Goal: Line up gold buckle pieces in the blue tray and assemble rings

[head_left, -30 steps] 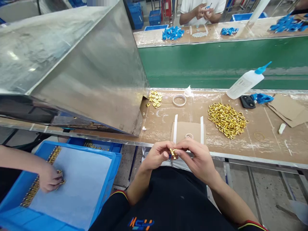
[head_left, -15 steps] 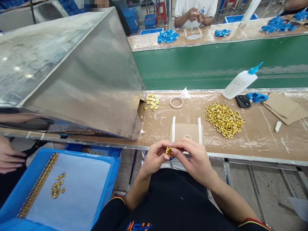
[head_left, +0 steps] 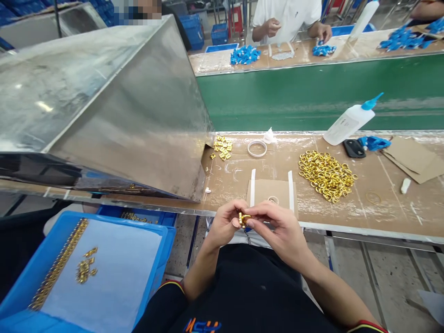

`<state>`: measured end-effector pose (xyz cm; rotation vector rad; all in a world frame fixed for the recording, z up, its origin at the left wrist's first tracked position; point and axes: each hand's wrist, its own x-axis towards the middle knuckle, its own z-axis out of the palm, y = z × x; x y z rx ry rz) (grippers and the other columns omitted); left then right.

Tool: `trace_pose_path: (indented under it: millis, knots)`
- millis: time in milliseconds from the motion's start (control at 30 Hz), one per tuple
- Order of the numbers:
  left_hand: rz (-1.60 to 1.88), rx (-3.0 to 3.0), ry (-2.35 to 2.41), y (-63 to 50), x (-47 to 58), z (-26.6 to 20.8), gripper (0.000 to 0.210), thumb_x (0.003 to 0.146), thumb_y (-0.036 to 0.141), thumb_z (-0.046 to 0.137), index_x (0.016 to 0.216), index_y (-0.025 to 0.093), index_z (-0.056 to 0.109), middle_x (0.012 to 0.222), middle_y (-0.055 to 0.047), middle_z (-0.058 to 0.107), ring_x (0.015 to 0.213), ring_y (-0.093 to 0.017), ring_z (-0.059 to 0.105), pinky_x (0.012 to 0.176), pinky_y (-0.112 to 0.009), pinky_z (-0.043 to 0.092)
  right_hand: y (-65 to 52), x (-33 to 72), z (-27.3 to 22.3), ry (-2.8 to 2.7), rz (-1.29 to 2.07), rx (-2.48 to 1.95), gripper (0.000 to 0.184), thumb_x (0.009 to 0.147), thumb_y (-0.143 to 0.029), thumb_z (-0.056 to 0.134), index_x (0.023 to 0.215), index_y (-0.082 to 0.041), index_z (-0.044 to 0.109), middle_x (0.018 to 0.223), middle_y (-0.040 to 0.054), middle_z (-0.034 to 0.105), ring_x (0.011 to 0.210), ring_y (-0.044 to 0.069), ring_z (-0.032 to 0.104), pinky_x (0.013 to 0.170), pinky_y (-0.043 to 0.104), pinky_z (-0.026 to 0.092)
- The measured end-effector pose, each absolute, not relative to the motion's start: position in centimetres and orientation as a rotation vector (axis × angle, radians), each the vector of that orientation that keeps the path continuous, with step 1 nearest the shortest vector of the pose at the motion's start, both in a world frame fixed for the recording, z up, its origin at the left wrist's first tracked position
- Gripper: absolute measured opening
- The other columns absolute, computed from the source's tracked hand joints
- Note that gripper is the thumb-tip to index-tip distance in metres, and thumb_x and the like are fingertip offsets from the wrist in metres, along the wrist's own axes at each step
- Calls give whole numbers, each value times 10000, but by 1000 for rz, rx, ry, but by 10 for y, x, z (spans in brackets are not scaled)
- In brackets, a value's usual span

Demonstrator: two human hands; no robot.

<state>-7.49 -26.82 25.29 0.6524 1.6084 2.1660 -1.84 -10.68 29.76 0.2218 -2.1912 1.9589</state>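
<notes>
Close to my body, just off the bench's front edge, my left hand (head_left: 225,225) and my right hand (head_left: 279,227) meet fingertip to fingertip. Between them is a small shiny gold ring (head_left: 244,219) with a flat, blocky head on its left side. My left thumb and fingers pinch the head, while the right ones grip the band. Fingertips cover part of it, so I cannot tell whether head and band are joined. Beyond my hands lies a cardboard pad (head_left: 272,187) under two white strips. A heap of gold rings (head_left: 326,175) is to the right; small gold square pieces (head_left: 223,147) lie at the left.
A large metal hood (head_left: 138,111) stands on the bench at left. Below it, a blue tray (head_left: 166,245) holds a row of gold rings and loose gold pieces. A tilted glue bottle (head_left: 350,124), black case (head_left: 354,148) and tape roll (head_left: 257,148) sit farther back. A co-worker (head_left: 286,21) sits opposite.
The gold ring has turned slightly between my fingers, showing its flat head more. The co-worker opposite has parted their hands, one reaching to a blue pile. A hand at far left has gone from view.
</notes>
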Motion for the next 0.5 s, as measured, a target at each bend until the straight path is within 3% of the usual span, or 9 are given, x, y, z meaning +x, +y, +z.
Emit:
trace_pose_path:
  millis: [233,500]
  knots:
    - [2213,620,1410,-262,-74,247,603,746,734,780,768,193,514,764,7,536,674,-135,495,649,-262,408,-115,-17,300,-2125,1805,336,102,978,-166,675,949,-233,747,846,22,742,743,152,695,646,254,560]
    - [2205,695,1249,-258,-71,240,585,777,703,776,754,197,483,736,27,512,630,-115,469,635,-257,398,-119,-9,297,-2161,1736,295,119,998,-200,648,931,-222,745,790,14,679,672,138,634,600,247,533]
